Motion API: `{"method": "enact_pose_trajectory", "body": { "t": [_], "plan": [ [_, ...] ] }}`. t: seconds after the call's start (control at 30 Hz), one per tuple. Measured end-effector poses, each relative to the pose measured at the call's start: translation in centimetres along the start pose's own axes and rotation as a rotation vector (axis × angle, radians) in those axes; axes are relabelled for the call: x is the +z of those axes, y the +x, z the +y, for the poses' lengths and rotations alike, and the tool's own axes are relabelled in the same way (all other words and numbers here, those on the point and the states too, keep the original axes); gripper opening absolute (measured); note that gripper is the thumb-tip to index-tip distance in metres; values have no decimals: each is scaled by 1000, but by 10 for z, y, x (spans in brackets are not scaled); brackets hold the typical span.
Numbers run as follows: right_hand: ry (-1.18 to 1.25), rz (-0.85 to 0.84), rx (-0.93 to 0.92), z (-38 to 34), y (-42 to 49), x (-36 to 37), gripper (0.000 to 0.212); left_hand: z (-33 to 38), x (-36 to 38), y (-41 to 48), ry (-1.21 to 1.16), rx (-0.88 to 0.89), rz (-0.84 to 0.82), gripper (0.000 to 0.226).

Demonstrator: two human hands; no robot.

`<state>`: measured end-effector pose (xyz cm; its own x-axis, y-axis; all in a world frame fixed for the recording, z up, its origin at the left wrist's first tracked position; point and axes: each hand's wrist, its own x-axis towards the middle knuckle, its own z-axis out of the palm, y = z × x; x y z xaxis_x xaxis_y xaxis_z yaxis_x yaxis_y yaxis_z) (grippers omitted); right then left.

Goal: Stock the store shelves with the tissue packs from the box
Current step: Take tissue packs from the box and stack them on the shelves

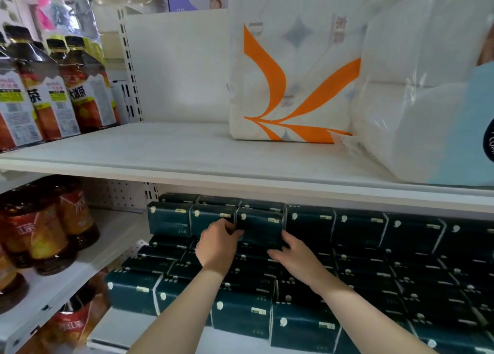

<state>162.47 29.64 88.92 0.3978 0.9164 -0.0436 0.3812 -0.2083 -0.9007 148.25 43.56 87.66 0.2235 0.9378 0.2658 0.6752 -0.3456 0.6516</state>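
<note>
bright, even | soft blur | edges warped | lower shelf [374, 193] dimmer

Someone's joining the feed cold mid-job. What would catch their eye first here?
The big white pack with orange leaves stands on the upper shelf, right of centre. Beneath that shelf lie rows of dark green tissue packs, with the left hand and right hand on one pack in the top row.
</note>
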Motion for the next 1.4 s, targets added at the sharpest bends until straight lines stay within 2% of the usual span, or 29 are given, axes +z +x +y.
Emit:
{"method": "enact_pose_trajectory", "body": {
  "t": [0.07, 0.17, 0.23, 0.33, 0.47, 0.57, 0.7, 0.83, 0.97, 1.07, 1.13, 1.4],
  "plan": [
    [-12, -16, 0, -2, -2, 1, 75, -3, -2, -2, 37, 11, 6, 25],
    [4, 9, -12, -2, -7, 1, 43, -10, -12, -5, 16, 18, -15, 25],
    [31, 40, -17, -1, -9, 3, 37, -15, -20, -7, -8, 33, -33, 25],
    [47, 104, -13, -1, -18, 9, 39, -26, -39, -11, 30, 45, -51, 26],
    [19, 205, 14, -13, -40, 24, 66, -54, -70, -18, 21, 10, -82, 28],
    [31, 229, -13, -23, -61, 39, 67, -79, -93, -24, -29, 1, -46, 30],
    [-68, 215, -136, -46, -96, 66, 64, -108, -129, -43, -70, 43, -15, 36],
    [-136, 148, -253, -64, -137, 105, 62, -139, -166, -86, -154, 131, 10, 38],
    [-316, -14, -304, -56, -178, 154, 69, -182, -196, -151, -112, 226, -73, 44],
    [-441, -119, -280, -33, -207, 190, 73, -223, -209, -206, -92, 231, -138, 42],
    [-476, -179, -238, -15, -228, 213, 75, -253, -212, -243, -105, 169, -182, 39],
    [-538, -399, -56, 36, -289, 285, 75, -362, -233, -369, -181, -269, -312, 42]
  ]
}}
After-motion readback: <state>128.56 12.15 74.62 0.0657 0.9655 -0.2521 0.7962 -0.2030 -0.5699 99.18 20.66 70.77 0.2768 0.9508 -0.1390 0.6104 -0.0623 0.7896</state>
